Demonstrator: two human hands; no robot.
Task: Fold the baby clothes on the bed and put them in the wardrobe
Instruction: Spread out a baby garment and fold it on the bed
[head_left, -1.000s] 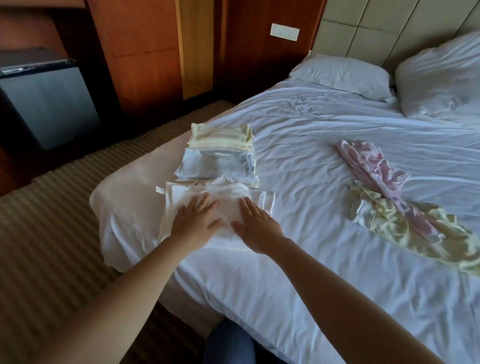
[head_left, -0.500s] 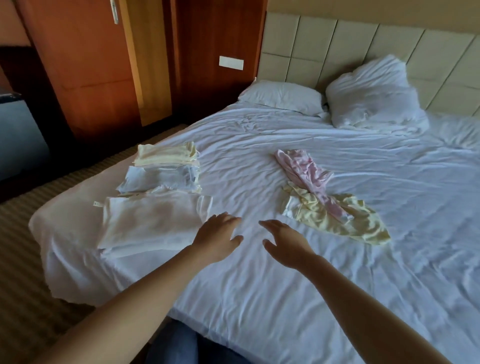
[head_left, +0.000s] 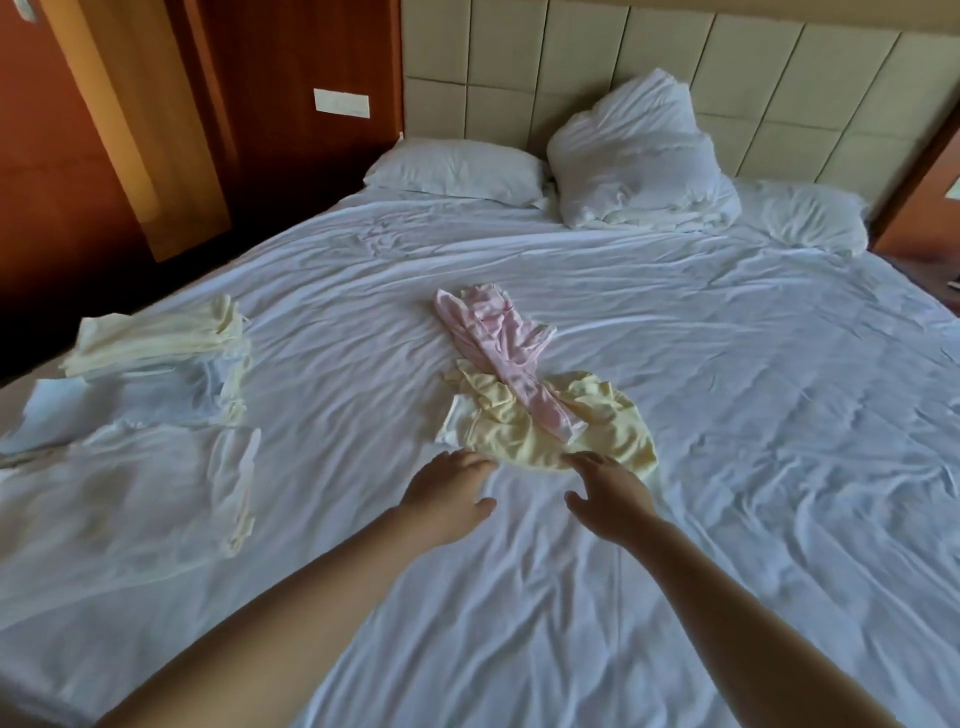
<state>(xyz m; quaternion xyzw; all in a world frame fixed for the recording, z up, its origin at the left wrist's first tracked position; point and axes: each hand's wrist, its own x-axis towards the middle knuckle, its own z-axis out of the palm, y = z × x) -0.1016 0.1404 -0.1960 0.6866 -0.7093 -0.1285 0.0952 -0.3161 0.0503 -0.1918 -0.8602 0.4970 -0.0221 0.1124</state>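
Fingers (head_left: 592, 464) open (holding nothing), by yellow garment (head_left: 511, 436)

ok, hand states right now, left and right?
Left hand: open, holding nothing, fingertips by the yellow garment.
Right hand: open, holding nothing, fingertips at the same garment's edge.

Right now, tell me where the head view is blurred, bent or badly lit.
Head view: the folded pile at left is smeared by blur; the pink garment mid-bed is sharper; the headboard lines splay from the wide lens; light is soft, no glare.
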